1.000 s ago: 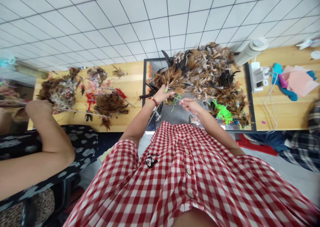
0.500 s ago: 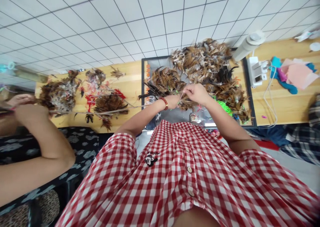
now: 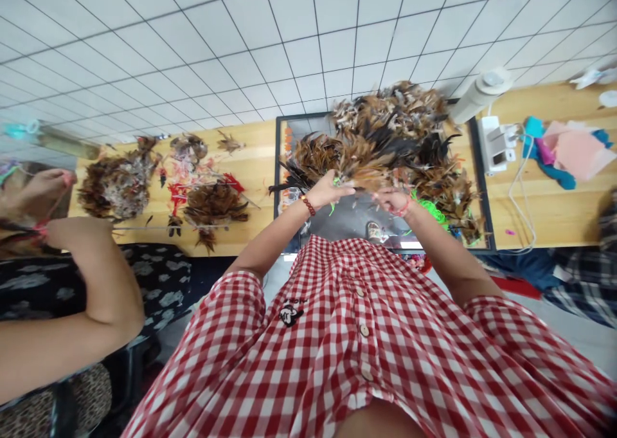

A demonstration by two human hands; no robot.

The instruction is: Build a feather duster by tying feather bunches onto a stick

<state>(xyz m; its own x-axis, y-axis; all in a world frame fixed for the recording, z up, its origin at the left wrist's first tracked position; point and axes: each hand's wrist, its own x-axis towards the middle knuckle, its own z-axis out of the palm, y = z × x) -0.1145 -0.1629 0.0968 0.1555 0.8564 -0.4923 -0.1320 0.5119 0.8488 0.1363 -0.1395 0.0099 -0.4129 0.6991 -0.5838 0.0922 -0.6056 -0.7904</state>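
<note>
My left hand (image 3: 331, 191), with a beaded bracelet at its wrist, is at the near edge of a brown feather bundle (image 3: 364, 161). Its thumb points up, its fingers reach right, and a green string hangs beside it. My right hand (image 3: 393, 200) lies at the bundle's lower right, fingers pointing left, with pink string around it. Whether its fingertips grip anything is too small to tell. Behind the hands, more brown and black feathers (image 3: 405, 107) are heaped on the black-framed dark panel (image 3: 357, 222). Green string (image 3: 431, 211) lies to the right.
To the left, feather piles (image 3: 116, 184) and red strings (image 3: 178, 197) lie on the wooden table (image 3: 260, 213). Another person's hands (image 3: 77, 232) hold pink string at far left. A white bottle (image 3: 482, 94), power strip (image 3: 494, 145) and coloured cloths (image 3: 573, 152) are at the right.
My hands have moved apart from their meeting point over the panel. A feather bundle now spreads just behind them. The other person's hands at the left have moved apart too.
</note>
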